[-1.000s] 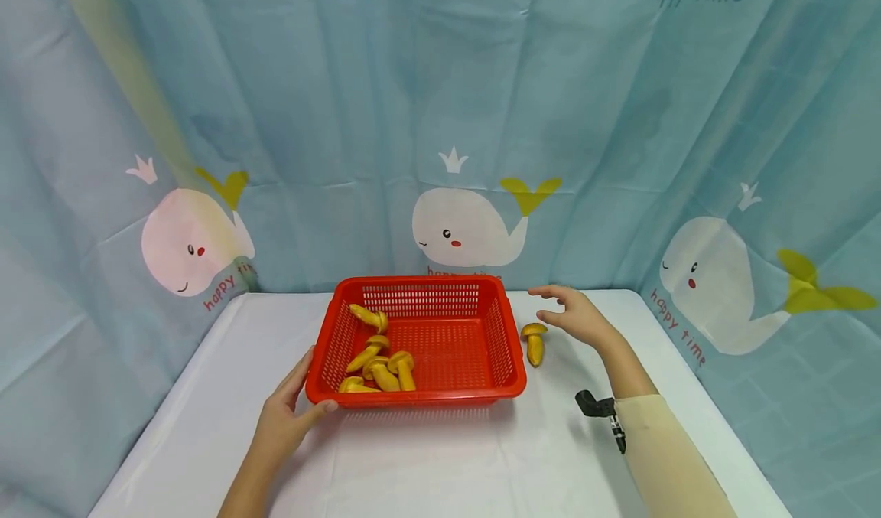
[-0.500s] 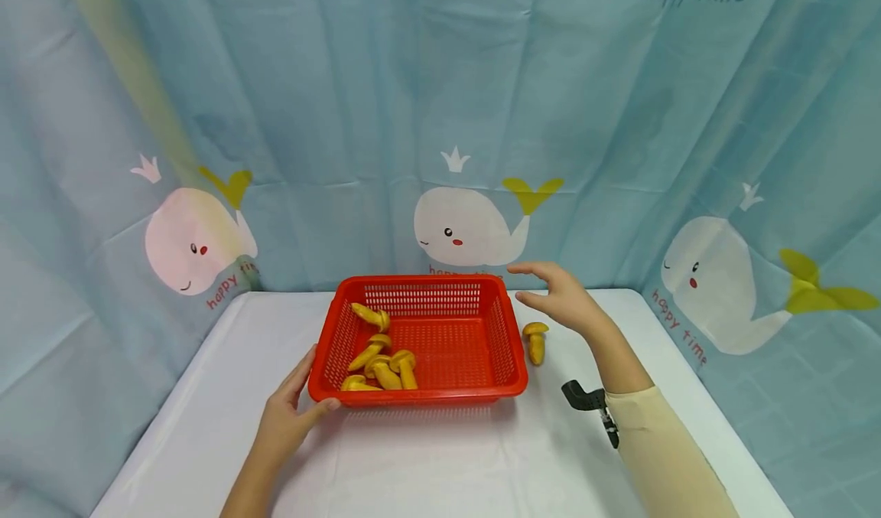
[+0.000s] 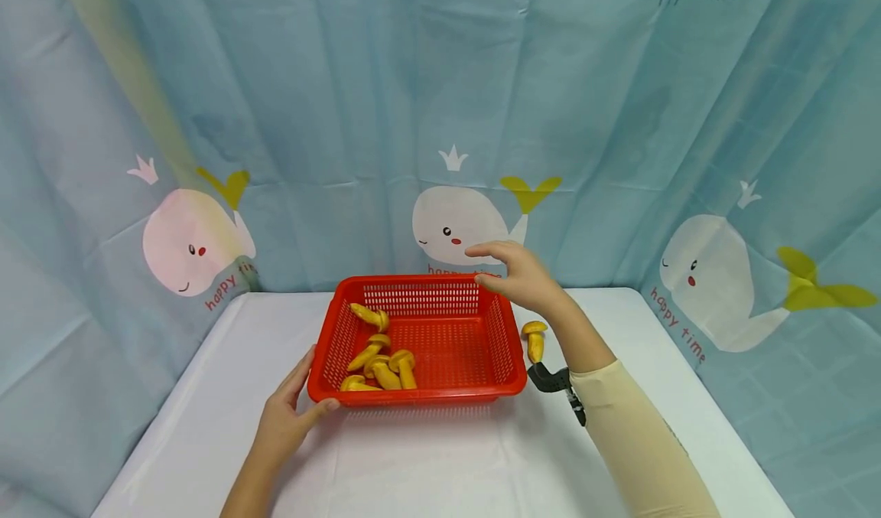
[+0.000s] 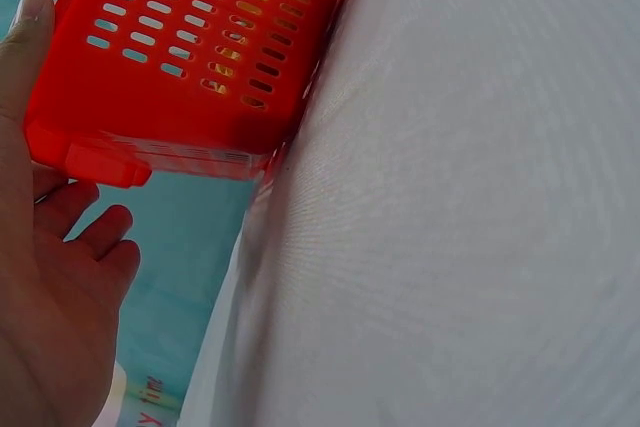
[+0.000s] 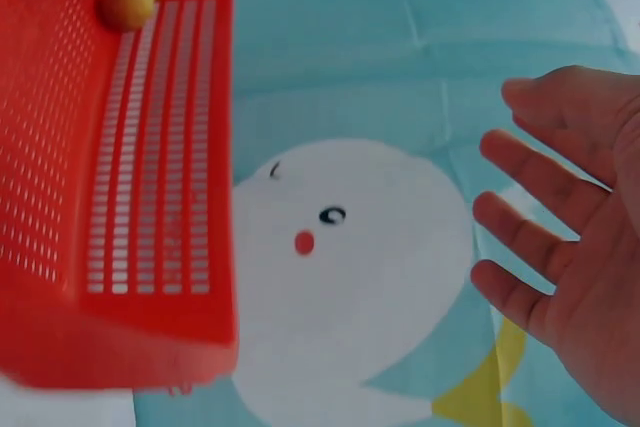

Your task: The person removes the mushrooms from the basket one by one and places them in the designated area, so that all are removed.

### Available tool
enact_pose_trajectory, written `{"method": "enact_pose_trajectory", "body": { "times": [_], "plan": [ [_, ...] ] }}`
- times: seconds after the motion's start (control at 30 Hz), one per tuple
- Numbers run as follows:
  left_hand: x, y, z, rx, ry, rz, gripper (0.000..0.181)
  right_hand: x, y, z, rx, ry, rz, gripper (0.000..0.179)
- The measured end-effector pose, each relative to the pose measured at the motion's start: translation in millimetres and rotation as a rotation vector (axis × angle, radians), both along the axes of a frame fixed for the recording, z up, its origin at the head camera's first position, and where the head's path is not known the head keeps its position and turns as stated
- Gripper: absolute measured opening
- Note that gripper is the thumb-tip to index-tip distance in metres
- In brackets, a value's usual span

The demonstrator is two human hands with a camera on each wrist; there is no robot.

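Note:
A red plastic basket (image 3: 447,353) with slotted walls stands on the white table. Several yellow-brown mushrooms (image 3: 381,373) lie in its left part. My left hand (image 3: 284,418) grips the basket's front left corner, thumb along the front rim and fingers at the left side. In the left wrist view that hand (image 4: 60,257) has its thumb on the wall and its fingers near the rim. My right hand (image 3: 516,277) holds nothing and hovers over the back right corner, fingers spread from the thumb. One more mushroom (image 3: 534,340) lies outside, right of the basket, under the right forearm.
A black wrist mount (image 3: 551,380) sticks out from the right sleeve (image 3: 633,434), overlapping the outer mushroom's stem end in view. A blue whale-print curtain (image 3: 330,120) rises behind and beside the table (image 3: 427,464).
My right hand has moved left and farther back, from above the outer mushroom to over the basket's back right corner. The left hand, basket and mushrooms have stayed put.

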State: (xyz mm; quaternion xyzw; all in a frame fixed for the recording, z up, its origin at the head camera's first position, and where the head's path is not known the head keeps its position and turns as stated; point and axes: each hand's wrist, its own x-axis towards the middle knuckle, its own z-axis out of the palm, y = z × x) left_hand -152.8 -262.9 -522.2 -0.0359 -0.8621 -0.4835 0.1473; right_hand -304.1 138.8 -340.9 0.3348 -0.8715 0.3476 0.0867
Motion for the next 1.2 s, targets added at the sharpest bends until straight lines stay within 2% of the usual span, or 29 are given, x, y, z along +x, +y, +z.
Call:
{"method": "enact_pose_trajectory", "body": {
  "times": [0.33,0.53,0.87,1.13,1.2],
  "plan": [
    [-0.2,0.8,0.8,-0.017,-0.007,0.008,0.096,-6.7,-41,13.1,0.011,0.009,0.079,0.041],
    [-0.8,2.3,3.1,-0.033,-0.028,0.015,0.095,-9.4,-69,13.9,0.043,-0.017,0.112,0.040],
    [-0.8,2.4,-4.5,0.000,-0.007,0.004,0.095,-10.9,-105,1.8,0.085,-0.032,0.145,0.039],
    [0.3,-0.5,-3.8,-0.020,-0.027,0.027,0.093,-10.7,-126,-14.2,0.127,-0.028,0.142,0.037],
    [-0.4,-0.9,-3.2,-0.018,-0.023,0.017,0.094,-11.7,-131,-17.8,0.128,-0.040,0.135,0.037]
  ]
}}
